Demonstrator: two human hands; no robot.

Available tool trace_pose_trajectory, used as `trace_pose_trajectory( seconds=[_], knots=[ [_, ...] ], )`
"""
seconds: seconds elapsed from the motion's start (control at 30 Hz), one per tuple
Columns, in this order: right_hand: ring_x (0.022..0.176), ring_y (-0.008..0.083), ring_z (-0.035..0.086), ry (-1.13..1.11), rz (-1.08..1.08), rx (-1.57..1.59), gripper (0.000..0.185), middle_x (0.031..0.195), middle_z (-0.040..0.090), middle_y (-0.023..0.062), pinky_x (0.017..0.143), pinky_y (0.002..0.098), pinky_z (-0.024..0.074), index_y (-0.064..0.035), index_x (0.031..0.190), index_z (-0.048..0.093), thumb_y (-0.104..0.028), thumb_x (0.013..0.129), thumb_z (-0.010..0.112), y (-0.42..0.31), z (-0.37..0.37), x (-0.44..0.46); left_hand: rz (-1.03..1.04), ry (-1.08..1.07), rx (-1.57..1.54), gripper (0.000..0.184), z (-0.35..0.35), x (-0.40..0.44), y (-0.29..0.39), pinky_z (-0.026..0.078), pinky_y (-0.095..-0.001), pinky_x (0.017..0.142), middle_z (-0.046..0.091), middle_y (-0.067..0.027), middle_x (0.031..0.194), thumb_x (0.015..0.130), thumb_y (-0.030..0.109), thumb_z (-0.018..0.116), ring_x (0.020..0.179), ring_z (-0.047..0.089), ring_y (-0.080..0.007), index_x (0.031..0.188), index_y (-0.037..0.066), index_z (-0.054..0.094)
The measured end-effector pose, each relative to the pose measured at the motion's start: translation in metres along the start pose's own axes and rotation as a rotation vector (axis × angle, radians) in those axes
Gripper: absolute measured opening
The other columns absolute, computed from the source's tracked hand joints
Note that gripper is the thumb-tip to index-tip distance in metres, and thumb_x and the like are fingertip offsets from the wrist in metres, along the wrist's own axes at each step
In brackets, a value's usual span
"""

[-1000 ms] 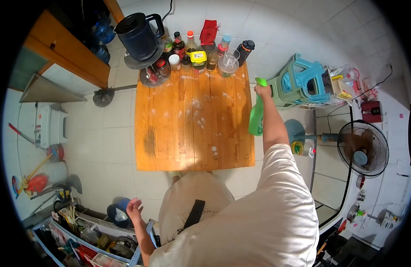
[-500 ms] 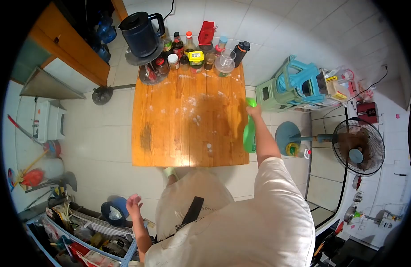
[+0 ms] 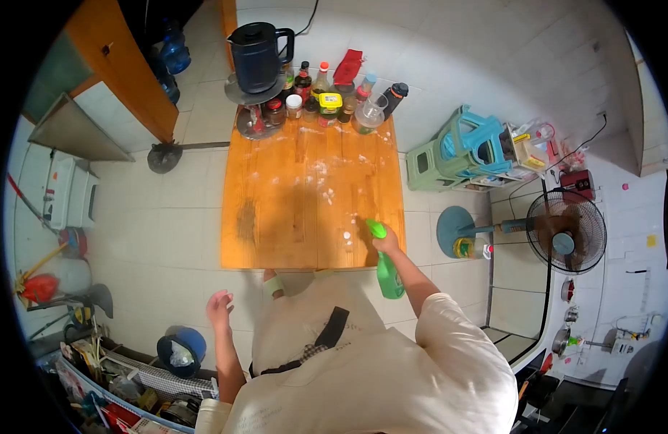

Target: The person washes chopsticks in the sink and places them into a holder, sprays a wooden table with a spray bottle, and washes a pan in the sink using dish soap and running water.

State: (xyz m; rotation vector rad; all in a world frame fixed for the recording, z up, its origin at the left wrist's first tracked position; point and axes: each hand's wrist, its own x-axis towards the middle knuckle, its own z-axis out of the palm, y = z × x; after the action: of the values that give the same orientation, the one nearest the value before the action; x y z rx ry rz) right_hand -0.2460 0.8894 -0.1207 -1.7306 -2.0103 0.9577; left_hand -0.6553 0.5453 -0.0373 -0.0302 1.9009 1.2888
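Observation:
My right hand (image 3: pixel 386 240) grips a green spray bottle (image 3: pixel 389 278) by its neck, just under the trigger head. The bottle's nozzle end reaches over the near right part of the wooden table (image 3: pixel 276 217), and its body hangs past the front edge. White foamy spots (image 3: pixel 319 170) are scattered on the tabletop, with a small one close to the nozzle. My left hand (image 3: pixel 219 307) hangs in the air to the left of my body, in front of the table, fingers loosely spread and holding nothing.
A dark kettle (image 3: pixel 256 58) stands on a round stand at the table's back left. Several jars and bottles, including a yellow-lidded jar (image 3: pixel 329 108), line the back edge. Green stools (image 3: pixel 442 155) and a standing fan (image 3: pixel 565 231) are to the right. A blue bin (image 3: pixel 193 340) sits lower left.
My right hand has brought the spray bottle from beside the table's right edge toward me and left, its head now over the tabletop. My left hand has moved slightly upward.

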Motion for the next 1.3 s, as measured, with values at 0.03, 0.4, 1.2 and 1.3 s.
trace_pose_trajectory(
  seconds=[0.03,0.4,1.2,1.3],
  knots=[
    [0.088,0.0282,0.061,-0.116,0.07,-0.032,0.042,0.091,0.064,0.0118,0.078,0.0346,0.0479,-0.0086,0.104,0.059,-0.008,0.062,0.06,-0.019,-0.002,-0.008,0.043,-0.013,0.004,0.02,-0.008,0.012,-0.006,0.049,-0.0279,0.068,0.064,-0.0032,0.09,0.084,0.015,0.054,0.084,0.06,-0.0121,0.102,0.006,0.059],
    [0.093,0.0351,0.058,-0.027,-0.026,0.006,0.044,0.097,0.063,0.0143,0.078,0.0409,0.048,-0.014,0.107,0.057,-0.01,0.063,0.062,-0.098,0.049,-0.055,0.046,-0.092,0.01,0.021,-0.063,0.063,0.007,0.05,-0.0284,0.068,0.066,-0.0042,0.09,0.086,0.014,0.05,0.083,0.061,-0.0122,0.103,0.008,0.06],
    [0.089,0.0369,0.057,-0.088,-0.067,0.009,0.037,0.092,0.061,0.0158,0.073,0.0398,0.0474,-0.0098,0.099,0.058,0.0,0.063,0.053,-0.14,0.098,-0.073,0.057,-0.199,0.101,0.022,-0.074,0.081,0.029,0.049,-0.0276,0.07,0.066,-0.0032,0.089,0.086,0.015,0.05,0.084,0.061,-0.0113,0.103,0.008,0.061],
    [0.09,0.0366,0.057,-0.041,-0.031,-0.097,0.036,0.092,0.061,0.0162,0.074,0.0394,0.0472,-0.0088,0.098,0.058,0.0,0.063,0.052,-0.138,0.102,-0.072,0.065,-0.214,0.108,0.022,-0.072,0.079,0.03,0.049,-0.0273,0.07,0.066,-0.0031,0.089,0.086,0.015,0.05,0.084,0.061,-0.0111,0.103,0.008,0.061]
  ],
)
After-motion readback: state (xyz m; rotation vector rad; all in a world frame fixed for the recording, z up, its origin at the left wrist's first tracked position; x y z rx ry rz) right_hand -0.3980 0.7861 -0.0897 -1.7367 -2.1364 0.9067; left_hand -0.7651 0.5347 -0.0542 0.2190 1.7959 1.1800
